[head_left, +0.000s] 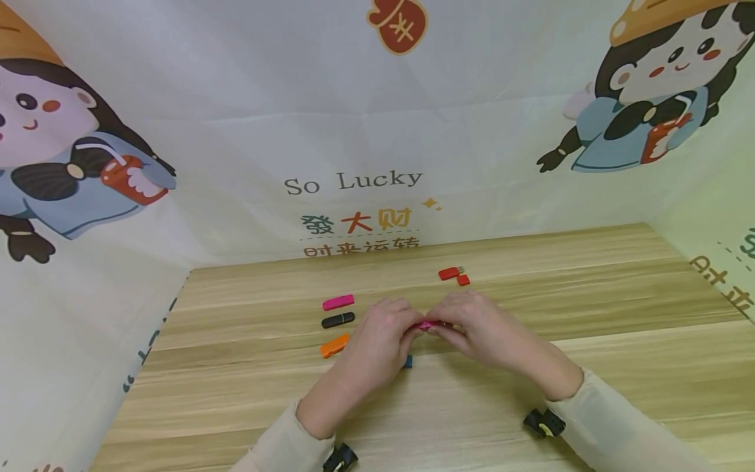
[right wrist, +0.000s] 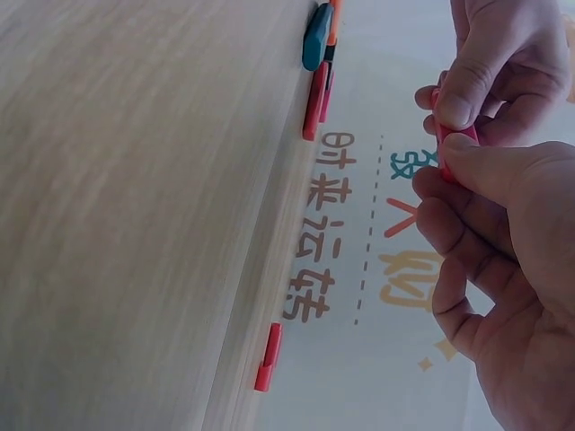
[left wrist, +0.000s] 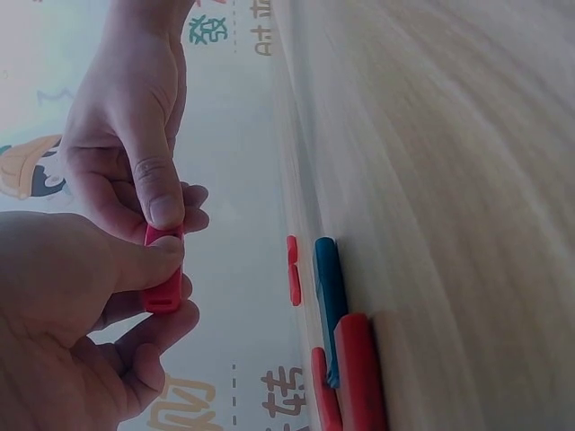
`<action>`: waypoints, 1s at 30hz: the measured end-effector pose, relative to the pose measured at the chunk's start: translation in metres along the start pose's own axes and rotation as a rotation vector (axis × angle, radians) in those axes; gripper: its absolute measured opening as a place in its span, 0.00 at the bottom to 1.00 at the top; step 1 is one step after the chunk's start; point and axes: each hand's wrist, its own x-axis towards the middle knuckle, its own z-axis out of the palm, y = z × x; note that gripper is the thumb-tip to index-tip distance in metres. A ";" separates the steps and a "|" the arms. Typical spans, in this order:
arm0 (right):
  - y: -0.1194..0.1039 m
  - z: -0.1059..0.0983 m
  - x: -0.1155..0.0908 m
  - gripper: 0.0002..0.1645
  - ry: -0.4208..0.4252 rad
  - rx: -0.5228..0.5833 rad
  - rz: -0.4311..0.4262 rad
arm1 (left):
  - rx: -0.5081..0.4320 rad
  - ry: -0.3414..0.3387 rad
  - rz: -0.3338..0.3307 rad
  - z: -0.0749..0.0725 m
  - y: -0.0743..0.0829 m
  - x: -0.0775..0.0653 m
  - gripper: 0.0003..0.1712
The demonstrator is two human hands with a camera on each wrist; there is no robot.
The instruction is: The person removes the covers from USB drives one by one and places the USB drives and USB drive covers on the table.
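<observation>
My left hand (head_left: 383, 337) and right hand (head_left: 483, 328) meet above the table, each pinching one end of a pink USB flash drive (head_left: 426, 324) between thumb and fingers. In the left wrist view the flash drive (left wrist: 163, 294) looks red-pink, with a slot at its lower end; fingers cover much of it. Whether its cap is on, I cannot tell. A blue flash drive (head_left: 408, 361) shows partly below my left hand. Another red-looking stick (left wrist: 361, 373) lies near it in the left wrist view, hidden in the head view.
Left of my hands lie a pink flash drive (head_left: 338, 302), a black one (head_left: 338, 320) and an orange one (head_left: 334, 345). Behind them on the right is a red flash drive (head_left: 449, 273), its metal plug bare, beside a red cap (head_left: 463, 280). Printed cloth walls border the wooden table (head_left: 590, 282).
</observation>
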 end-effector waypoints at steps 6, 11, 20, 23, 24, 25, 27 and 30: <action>0.001 0.000 0.000 0.06 -0.003 0.018 -0.005 | -0.003 -0.009 -0.003 -0.001 0.000 0.000 0.05; 0.002 0.000 0.000 0.06 -0.006 0.036 -0.011 | -0.003 -0.004 0.003 -0.001 0.000 0.000 0.04; 0.003 0.000 -0.001 0.06 -0.006 0.062 -0.016 | -0.012 -0.008 0.000 -0.001 0.000 -0.001 0.05; 0.002 0.001 0.000 0.06 0.002 0.045 -0.018 | -0.013 -0.005 -0.004 -0.001 0.001 -0.001 0.05; 0.001 0.001 0.000 0.06 0.003 0.038 -0.017 | -0.013 -0.004 -0.005 -0.001 0.001 -0.001 0.05; 0.001 0.001 0.000 0.06 0.004 0.030 -0.018 | -0.013 -0.003 -0.005 -0.001 0.000 -0.001 0.05; 0.000 0.001 0.000 0.06 0.008 0.017 -0.014 | -0.015 0.002 -0.003 -0.001 0.000 -0.001 0.05; 0.000 0.001 0.000 0.06 0.008 0.004 -0.002 | -0.022 0.009 0.004 -0.001 -0.001 -0.001 0.06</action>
